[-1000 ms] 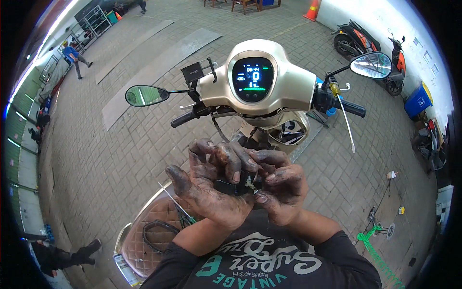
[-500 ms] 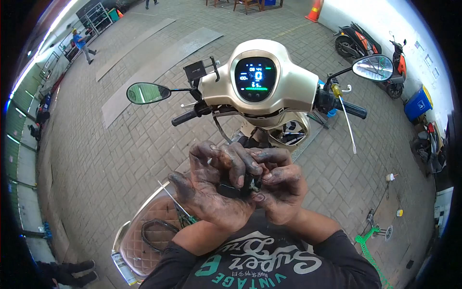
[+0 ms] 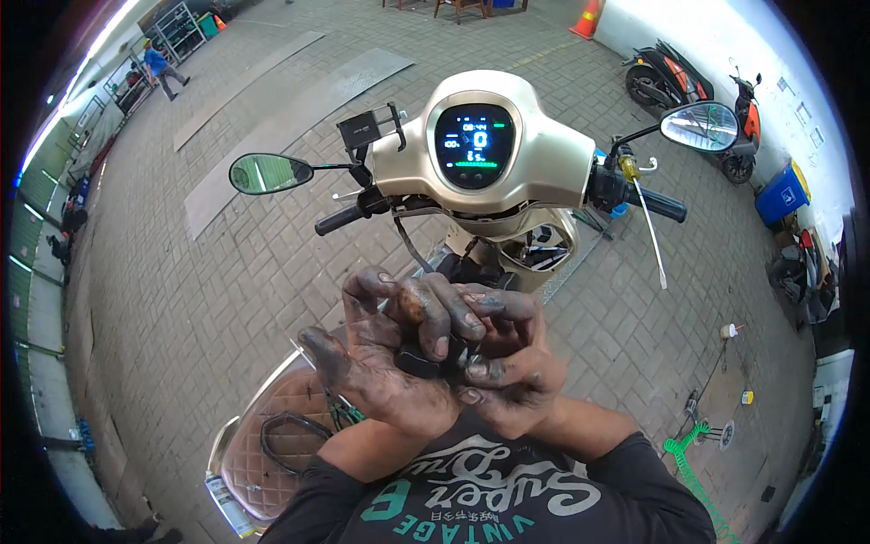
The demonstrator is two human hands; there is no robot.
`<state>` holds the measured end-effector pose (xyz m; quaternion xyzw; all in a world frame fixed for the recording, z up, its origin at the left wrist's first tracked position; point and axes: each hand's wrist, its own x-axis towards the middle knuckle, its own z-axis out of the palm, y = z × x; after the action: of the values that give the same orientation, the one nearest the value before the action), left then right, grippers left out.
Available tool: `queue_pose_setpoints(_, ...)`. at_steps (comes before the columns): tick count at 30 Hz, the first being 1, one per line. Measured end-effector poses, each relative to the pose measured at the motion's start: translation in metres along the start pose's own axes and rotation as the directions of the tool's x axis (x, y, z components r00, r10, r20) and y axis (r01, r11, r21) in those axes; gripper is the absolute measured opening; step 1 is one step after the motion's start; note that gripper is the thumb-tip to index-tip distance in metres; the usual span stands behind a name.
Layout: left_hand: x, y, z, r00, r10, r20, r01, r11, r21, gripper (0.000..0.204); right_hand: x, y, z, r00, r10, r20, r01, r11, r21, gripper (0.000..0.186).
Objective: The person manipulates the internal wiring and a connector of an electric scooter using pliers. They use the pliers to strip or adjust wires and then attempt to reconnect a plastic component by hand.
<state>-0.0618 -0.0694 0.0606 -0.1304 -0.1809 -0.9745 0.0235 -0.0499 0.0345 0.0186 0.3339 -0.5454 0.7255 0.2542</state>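
Note:
Both of my hands, smeared with dark grease, meet in front of my chest around a small black part (image 3: 419, 362). Its kind cannot be made out, as fingers cover much of it. My left hand (image 3: 385, 349) curls its fingers over the part, with the thumb sticking out to the side. From the other side, the fingers and thumb of my right hand (image 3: 515, 363) pinch at the part's end. Just beyond the hands stands a gold scooter (image 3: 553, 172) with its round display (image 3: 474, 145) lit and its lower front opened up.
A screwdriver (image 3: 649, 231) rests on the right handlebar. Left of me, the quilted brown seat (image 3: 272, 480) carries a black cable loop (image 3: 276, 444), with a spray can (image 3: 229, 508) beside it. A green coiled hose (image 3: 684, 462) lies at right; parked scooters (image 3: 666, 77) stand by the wall.
The whole view has shifted slightly. My hands sit a little lower and further left, still around the black part, and the right fingers have shifted on it. A person at far left has walked on.

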Motion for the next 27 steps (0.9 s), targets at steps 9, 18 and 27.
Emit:
queue_pose_setpoints(9, -0.002, -0.005, 0.002, 1.000, 0.001, -0.026, 0.000, 0.999, 0.041, 0.074, -0.002, 0.000, 0.000, 0.994, 0.044, -0.103, -0.046, 0.999, -0.013, 0.027)
queue_pose_setpoints(18, -0.005, -0.005, -0.001, 1.000, 0.012, -0.022, -0.011, 0.999, 0.047, 0.073, -0.005, -0.001, 0.006, 0.997, 0.006, -0.080, -0.010, 0.999, -0.050, 0.027)
queue_pose_setpoints(27, -0.004, -0.008, -0.003, 0.996, -0.011, -0.086, 0.017, 0.997, 0.078, 0.072, -0.007, -0.001, 0.001, 0.991, 0.076, -0.110, -0.088, 0.991, -0.101, 0.028)
